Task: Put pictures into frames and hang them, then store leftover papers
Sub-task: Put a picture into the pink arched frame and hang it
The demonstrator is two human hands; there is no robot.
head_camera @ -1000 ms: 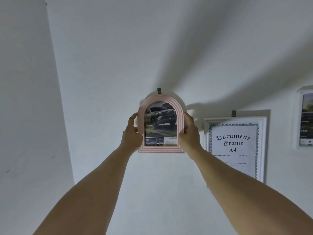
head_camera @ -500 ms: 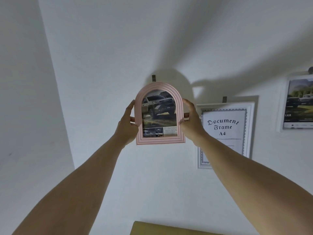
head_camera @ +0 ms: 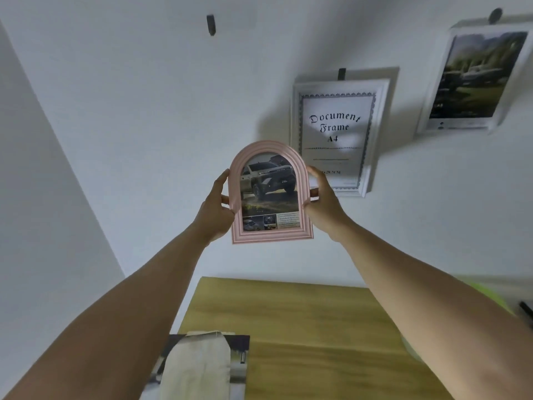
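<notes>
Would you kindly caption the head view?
Both hands, left hand and right hand, hold an arched pink frame below a bare wall hook.

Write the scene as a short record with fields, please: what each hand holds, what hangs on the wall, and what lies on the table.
left hand: grips the left edge of the pink arched frame
right hand: grips its right edge
frame state: off the wall, car picture inside
free hook: bare, above the frame
on wall: white document frame; car poster
table: papers near its left edge
</notes>
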